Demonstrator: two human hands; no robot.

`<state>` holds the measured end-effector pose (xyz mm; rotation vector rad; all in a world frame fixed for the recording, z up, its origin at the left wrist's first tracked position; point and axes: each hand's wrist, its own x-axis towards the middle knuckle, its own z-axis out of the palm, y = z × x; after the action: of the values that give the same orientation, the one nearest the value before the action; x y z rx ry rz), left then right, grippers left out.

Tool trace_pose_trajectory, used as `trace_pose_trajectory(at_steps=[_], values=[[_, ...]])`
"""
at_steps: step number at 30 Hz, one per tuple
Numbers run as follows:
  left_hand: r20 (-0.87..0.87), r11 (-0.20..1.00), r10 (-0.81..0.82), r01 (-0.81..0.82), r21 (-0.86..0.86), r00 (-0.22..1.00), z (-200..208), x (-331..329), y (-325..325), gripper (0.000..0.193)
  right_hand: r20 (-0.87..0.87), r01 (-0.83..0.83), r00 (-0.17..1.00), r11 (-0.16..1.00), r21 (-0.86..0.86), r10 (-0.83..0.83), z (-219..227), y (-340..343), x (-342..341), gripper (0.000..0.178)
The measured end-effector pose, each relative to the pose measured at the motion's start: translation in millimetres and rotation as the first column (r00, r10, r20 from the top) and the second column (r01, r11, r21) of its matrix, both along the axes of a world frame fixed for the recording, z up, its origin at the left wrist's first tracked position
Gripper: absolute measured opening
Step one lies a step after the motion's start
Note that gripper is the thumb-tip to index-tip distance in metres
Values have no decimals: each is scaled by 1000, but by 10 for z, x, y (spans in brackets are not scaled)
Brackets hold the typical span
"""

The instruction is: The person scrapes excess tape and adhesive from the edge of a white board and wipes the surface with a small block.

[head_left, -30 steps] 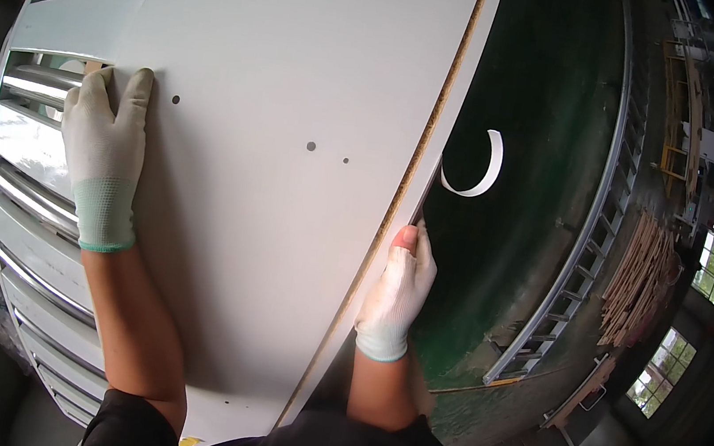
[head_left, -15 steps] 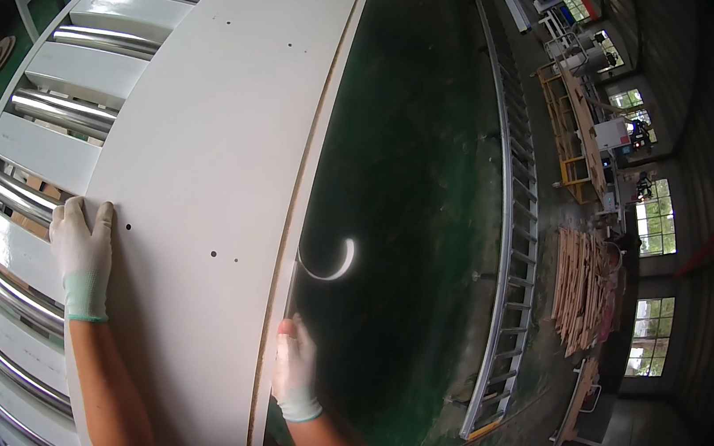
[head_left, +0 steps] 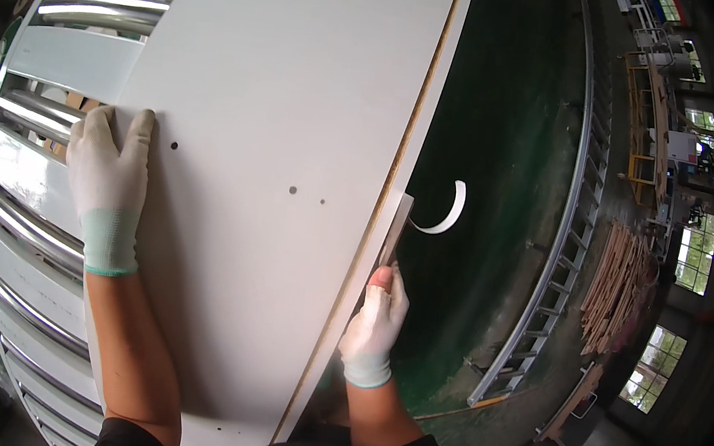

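Observation:
A long white board [head_left: 268, 78] lies before me, with a bare brown strip along its right edge and a few small dark holes. My left hand [head_left: 110, 166], in a white glove with a green cuff, grips its left edge, thumb on top and fingers over the side. At the right edge, my gloved right hand [head_left: 375, 328] is closed round a flat, narrow grey hand tool [head_left: 395, 232], its bare thumb tip showing. The tool lies along the board's edge; its hidden end cannot be made out. A thin white curled strip [head_left: 452, 212] sticks out beside the tool.
The board rests on a roller conveyor [head_left: 25, 57] with metal rollers and pale slats. Across the green floor [head_left: 491, 150] runs another roller track [head_left: 588, 189]. Beyond it are a stack of wooden strips [head_left: 614, 290] and a yellow-framed bench [head_left: 645, 125].
My view has shifted, so the board and both hands appear higher, with the right hand farther right. More of the flat tool shows along the edge. The curled strip still hangs beside it.

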<state>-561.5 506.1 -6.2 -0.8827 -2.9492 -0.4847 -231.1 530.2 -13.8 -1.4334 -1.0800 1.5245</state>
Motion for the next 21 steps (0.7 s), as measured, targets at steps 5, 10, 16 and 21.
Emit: trace_pose_trajectory(at_steps=[5, 10, 16, 21], values=[[51, 999, -3, 1, 32, 999, -43, -9, -66, 58, 121, -82, 989, 997, -7, 82, 41, -53, 20, 40], [1, 1000, -24, 24, 16, 1000, -56, 2, -50, 62, 91, -43, 995, 999, 33, 40, 14, 70, -22, 34], [97, 999, -15, 12, 32, 995, 4, 31, -67, 59, 108, -14, 994, 996, 91, 4, 13, 130, -123, 38], [67, 998, -16, 13, 54, 998, -50, 7, -64, 57, 62, -118, 991, 991, 62, 114, 52, 233, -146, 59]])
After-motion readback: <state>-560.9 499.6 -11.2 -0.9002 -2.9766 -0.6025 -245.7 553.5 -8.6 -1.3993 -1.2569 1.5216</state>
